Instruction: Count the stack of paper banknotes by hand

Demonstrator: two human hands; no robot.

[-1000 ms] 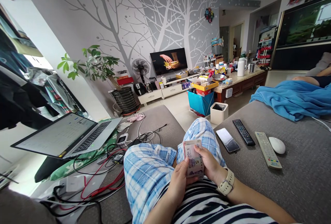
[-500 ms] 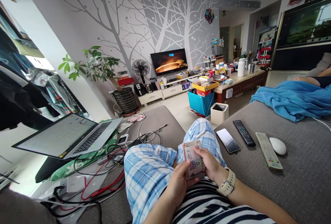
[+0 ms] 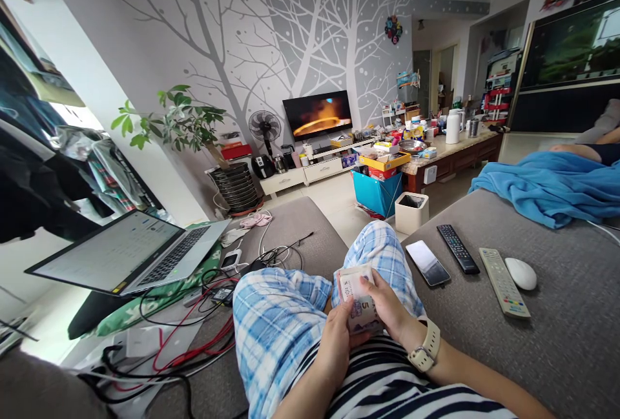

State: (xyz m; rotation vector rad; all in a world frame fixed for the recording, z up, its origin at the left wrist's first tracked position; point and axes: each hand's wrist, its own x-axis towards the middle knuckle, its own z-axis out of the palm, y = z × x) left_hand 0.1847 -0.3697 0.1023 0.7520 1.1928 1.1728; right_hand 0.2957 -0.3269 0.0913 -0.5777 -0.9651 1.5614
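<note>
A small stack of banknotes (image 3: 352,293), pink and grey with a "5" printed on it, is held upright over my lap. My left hand (image 3: 337,340) grips the stack from below and behind. My right hand (image 3: 387,306), with a pale watch on its wrist, holds the right edge, its fingers lying across the top note. I sit on a grey sofa (image 3: 557,341) in blue checked trousers and a striped shirt.
On the sofa to my right lie a phone (image 3: 427,263), a black remote (image 3: 458,248), a light remote (image 3: 502,281) and a white mouse (image 3: 520,273). An open laptop (image 3: 130,252) and tangled cables (image 3: 194,322) sit left. A blue blanket (image 3: 547,186) covers another person.
My right-hand fingers have slid further left across the top note, and the stack now tilts slightly left. The television picture has changed.
</note>
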